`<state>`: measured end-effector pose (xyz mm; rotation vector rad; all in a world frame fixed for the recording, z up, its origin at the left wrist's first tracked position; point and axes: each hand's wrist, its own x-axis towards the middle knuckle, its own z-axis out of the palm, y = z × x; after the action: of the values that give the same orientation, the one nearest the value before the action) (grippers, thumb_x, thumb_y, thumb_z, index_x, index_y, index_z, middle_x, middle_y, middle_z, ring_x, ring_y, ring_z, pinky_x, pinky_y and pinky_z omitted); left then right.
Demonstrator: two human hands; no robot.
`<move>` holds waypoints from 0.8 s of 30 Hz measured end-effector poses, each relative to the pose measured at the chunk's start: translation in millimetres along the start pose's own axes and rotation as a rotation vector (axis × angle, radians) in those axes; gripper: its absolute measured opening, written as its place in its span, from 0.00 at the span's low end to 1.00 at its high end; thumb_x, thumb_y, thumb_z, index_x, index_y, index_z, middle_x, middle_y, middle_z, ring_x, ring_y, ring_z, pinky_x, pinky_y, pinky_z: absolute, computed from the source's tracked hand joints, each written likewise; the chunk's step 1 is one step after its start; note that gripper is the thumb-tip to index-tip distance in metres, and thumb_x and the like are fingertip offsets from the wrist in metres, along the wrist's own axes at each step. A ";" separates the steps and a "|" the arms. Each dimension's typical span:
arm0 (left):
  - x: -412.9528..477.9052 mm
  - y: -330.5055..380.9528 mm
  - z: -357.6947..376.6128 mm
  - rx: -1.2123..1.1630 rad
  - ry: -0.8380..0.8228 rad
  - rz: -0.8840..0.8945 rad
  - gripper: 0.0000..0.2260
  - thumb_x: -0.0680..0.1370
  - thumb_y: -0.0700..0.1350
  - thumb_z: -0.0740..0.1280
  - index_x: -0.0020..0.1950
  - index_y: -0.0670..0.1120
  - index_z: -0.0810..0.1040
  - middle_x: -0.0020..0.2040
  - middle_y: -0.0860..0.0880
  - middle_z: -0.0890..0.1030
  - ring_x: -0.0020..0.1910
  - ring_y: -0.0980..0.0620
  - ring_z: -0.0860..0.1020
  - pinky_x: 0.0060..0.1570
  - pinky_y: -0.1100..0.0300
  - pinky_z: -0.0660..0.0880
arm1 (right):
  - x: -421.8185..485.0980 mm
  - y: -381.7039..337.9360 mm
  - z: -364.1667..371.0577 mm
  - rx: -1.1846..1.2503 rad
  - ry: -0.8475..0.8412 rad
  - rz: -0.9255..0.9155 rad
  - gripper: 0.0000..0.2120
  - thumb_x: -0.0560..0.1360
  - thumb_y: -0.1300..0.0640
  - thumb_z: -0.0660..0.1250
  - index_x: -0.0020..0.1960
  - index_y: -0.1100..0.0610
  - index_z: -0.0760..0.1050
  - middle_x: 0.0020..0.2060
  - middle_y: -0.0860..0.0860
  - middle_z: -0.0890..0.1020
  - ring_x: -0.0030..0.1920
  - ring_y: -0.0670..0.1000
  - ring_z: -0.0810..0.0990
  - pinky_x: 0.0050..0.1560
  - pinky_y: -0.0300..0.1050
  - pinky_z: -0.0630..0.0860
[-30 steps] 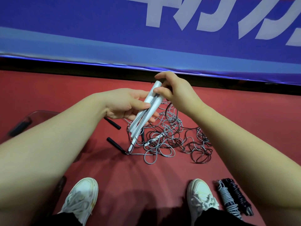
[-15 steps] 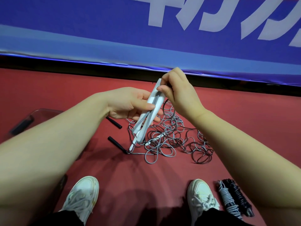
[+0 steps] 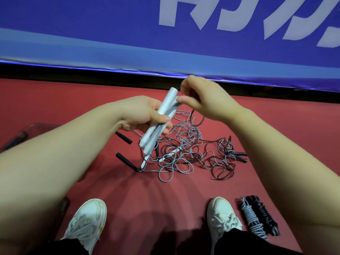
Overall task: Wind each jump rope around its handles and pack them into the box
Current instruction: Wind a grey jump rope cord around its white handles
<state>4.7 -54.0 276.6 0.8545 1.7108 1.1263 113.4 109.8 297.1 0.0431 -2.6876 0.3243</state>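
While the left hand grips the white handles, the right hand pinches the cord at their top, above the floor's tangle.

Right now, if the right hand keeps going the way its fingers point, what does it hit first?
The right hand points left, fingers pinching grey cord at the white handles. It likely meets their upper end first, then the left hand; depth is uncertain.

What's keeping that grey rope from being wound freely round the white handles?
The left hand grips the white handles, and the right hand pinches the grey cord. Below, its slack runs into the tangled rope pile, interlaced with dark ropes.
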 end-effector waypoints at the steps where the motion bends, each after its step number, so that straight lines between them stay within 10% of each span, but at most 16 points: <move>1: -0.3 -0.4 -1.3 0.010 0.017 -0.010 0.04 0.78 0.35 0.63 0.47 0.43 0.74 0.42 0.46 0.82 0.34 0.53 0.83 0.33 0.60 0.80 | -0.5 2.2 -4.3 -0.049 -0.097 0.040 0.12 0.77 0.49 0.65 0.50 0.58 0.74 0.37 0.49 0.75 0.38 0.49 0.70 0.38 0.44 0.65; 8: 0.6 -1.7 -1.8 0.033 -0.071 -0.016 0.05 0.77 0.36 0.64 0.48 0.44 0.76 0.40 0.50 0.84 0.37 0.53 0.83 0.39 0.59 0.81 | -4.1 -0.8 -11.7 0.039 -0.353 0.178 0.23 0.72 0.45 0.67 0.63 0.54 0.69 0.34 0.43 0.74 0.35 0.47 0.73 0.38 0.41 0.65; 11: -1.7 -1.9 -0.6 0.040 -0.113 0.001 0.06 0.77 0.35 0.63 0.49 0.45 0.76 0.40 0.50 0.85 0.39 0.53 0.83 0.44 0.57 0.80 | -7.4 -0.7 -5.2 0.341 -0.451 0.234 0.08 0.74 0.51 0.68 0.52 0.48 0.74 0.35 0.43 0.77 0.35 0.43 0.73 0.40 0.39 0.68; 24: -8.7 -2.9 -7.3 0.036 -0.172 0.033 0.10 0.71 0.40 0.66 0.52 0.43 0.75 0.45 0.47 0.85 0.44 0.52 0.84 0.45 0.58 0.81 | -9.1 -6.7 5.5 0.570 -0.227 0.200 0.10 0.71 0.63 0.71 0.42 0.50 0.73 0.30 0.40 0.77 0.32 0.34 0.75 0.37 0.25 0.67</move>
<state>0.9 -64.9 277.9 0.9759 1.5840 1.0160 119.9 101.8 289.9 -0.0217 -2.7278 1.2020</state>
